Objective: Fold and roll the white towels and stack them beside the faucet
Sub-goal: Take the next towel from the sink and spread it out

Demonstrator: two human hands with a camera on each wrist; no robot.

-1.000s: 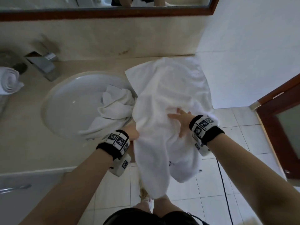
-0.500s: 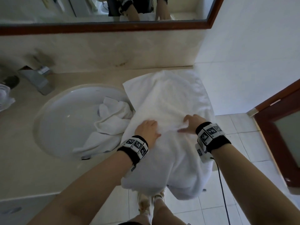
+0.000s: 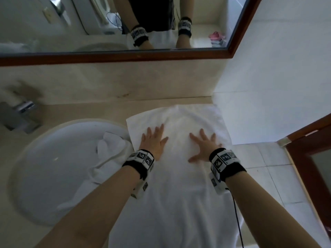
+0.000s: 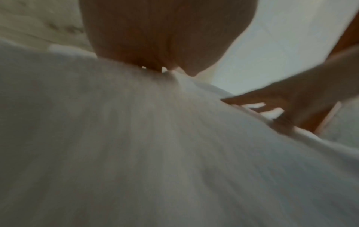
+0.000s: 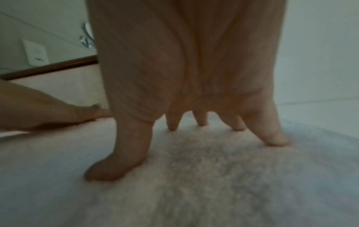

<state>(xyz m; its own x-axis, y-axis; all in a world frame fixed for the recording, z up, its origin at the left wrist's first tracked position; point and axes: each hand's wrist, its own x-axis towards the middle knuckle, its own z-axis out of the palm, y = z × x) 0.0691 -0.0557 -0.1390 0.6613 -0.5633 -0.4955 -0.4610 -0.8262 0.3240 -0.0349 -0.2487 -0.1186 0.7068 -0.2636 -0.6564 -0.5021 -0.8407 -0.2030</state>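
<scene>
A white towel [image 3: 179,185] lies spread on the beige counter [image 3: 89,110] to the right of the sink, its near end hanging over the front edge. My left hand [image 3: 154,140] lies flat on it with straight fingers, near its left side. My right hand [image 3: 204,145] presses flat beside it, fingers [image 5: 272,135] spread on the terry pile [image 5: 194,176]. A second white towel [image 3: 107,158] lies crumpled in the sink basin [image 3: 53,167]. The faucet [image 3: 19,115] stands at the far left, blurred. In the left wrist view the palm [image 4: 165,33] rests on the cloth [image 4: 136,145].
A wood-framed mirror [image 3: 125,24] runs along the back wall above the counter. A white tiled wall [image 3: 277,86] closes the right side. A brown door frame [image 3: 308,158] and tiled floor [image 3: 268,176] lie at the right. A black cable [image 3: 236,217] hangs from my right wrist.
Both hands have let go of the bunched towel and slid forward, laying flat on it. The towel now lies smoother on the counter. The view has tilted up towards the mirror.
</scene>
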